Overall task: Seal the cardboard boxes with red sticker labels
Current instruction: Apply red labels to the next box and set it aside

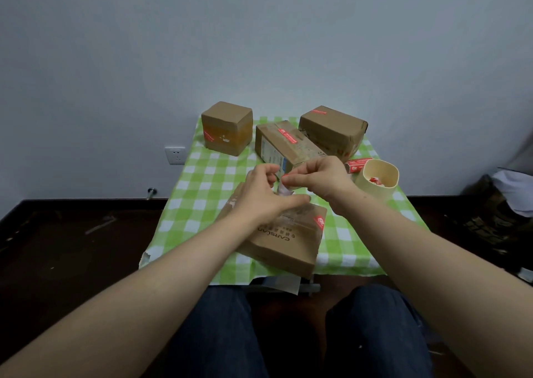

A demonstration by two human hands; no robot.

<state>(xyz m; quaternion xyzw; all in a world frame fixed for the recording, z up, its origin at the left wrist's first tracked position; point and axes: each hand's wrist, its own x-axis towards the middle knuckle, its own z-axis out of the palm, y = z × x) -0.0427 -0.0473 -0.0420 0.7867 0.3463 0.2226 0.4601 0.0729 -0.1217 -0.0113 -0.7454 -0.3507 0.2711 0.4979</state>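
Four cardboard boxes sit on the surface (202,181): the far left box (226,128), far middle box (284,146), far right box (333,131) and near box (284,242). Four red sticker labels show on them, one apiece: far left label (208,135), far middle label (287,135), far right label (318,112), near label (319,221). At the right are one red label pack (358,164) and one cream cup (377,172). Two hands, left hand (261,193) and right hand (317,178), pinch one paper strip (284,190). One wall socket (175,155) is far left.

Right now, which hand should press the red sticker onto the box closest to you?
Probably the right hand: its fingertips seem to pinch the red sticker, while the left hand holds the pale backing paper, both just above the near box.
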